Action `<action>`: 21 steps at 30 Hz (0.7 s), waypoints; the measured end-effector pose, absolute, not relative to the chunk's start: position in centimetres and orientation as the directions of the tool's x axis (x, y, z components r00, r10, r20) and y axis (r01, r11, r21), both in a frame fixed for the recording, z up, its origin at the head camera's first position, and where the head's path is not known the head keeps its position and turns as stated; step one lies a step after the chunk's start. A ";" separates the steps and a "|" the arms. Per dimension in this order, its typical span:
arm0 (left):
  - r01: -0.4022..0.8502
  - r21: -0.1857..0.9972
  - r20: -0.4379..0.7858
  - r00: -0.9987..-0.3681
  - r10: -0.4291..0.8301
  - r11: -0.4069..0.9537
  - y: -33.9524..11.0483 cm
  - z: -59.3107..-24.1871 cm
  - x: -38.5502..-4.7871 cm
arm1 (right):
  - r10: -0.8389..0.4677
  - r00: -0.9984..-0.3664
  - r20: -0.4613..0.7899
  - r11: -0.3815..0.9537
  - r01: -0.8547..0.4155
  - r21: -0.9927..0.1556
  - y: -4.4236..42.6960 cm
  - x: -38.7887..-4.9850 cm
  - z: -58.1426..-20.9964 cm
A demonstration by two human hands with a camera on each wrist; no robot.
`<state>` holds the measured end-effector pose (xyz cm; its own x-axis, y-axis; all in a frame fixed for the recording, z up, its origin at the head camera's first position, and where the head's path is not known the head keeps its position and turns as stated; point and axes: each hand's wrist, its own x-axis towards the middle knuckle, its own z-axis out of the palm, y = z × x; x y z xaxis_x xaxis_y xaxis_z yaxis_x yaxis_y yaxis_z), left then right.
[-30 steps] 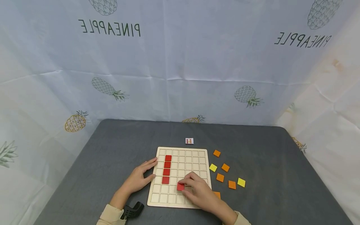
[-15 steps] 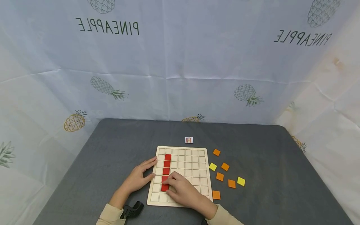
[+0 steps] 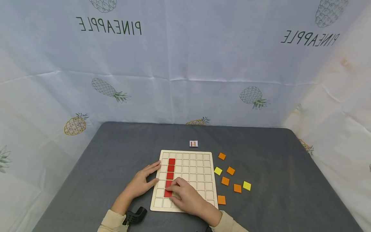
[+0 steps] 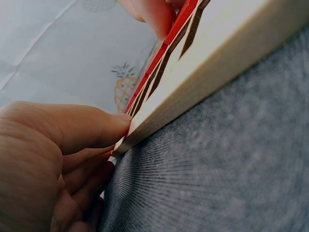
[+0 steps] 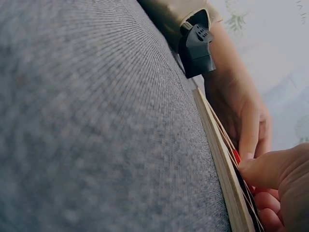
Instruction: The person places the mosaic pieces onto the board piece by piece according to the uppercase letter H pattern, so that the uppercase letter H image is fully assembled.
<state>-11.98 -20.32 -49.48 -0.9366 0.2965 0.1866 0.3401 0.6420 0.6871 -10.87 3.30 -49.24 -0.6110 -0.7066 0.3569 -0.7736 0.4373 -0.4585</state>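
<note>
A pale wooden grid board (image 3: 200, 177) lies on the dark table. Red square tiles (image 3: 170, 168) form a column in its second column of cells from the left. At the lower end of that column, my right hand (image 3: 186, 197) pinches a red tile (image 3: 167, 194) between thumb and fingers, down at a cell; whether it sits fully inside is hidden. My left hand (image 3: 139, 184) rests at the board's left edge, fingers extended and touching the rim. In the left wrist view, the thumb (image 4: 104, 126) meets the board's side (image 4: 169, 104).
Loose orange tiles (image 3: 225, 181) and yellow tiles (image 3: 247, 186) lie scattered right of the board. A small patterned card (image 3: 193, 143) lies beyond its far edge. Pineapple-print cloth (image 3: 185, 58) hangs behind the table. A black wrist mount (image 3: 135, 215) sits on the left wrist.
My right hand has carried the red tile leftward across the board to the lower end of the red column, where it now stays. My left hand has kept its place at the edge.
</note>
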 end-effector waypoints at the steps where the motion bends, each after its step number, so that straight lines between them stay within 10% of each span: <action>1: 0.337 0.689 0.184 -0.938 0.295 0.642 -20.3 -49.4 -12.0 | -0.704 -0.613 0.357 0.436 -0.771 -0.464 3.3 -10.9 -49.3; 21: 0.281 0.710 0.139 -0.955 0.263 0.646 -20.2 -49.3 -11.9 | -0.602 -0.714 0.357 0.441 -0.670 -0.597 6.0 -12.1 -46.4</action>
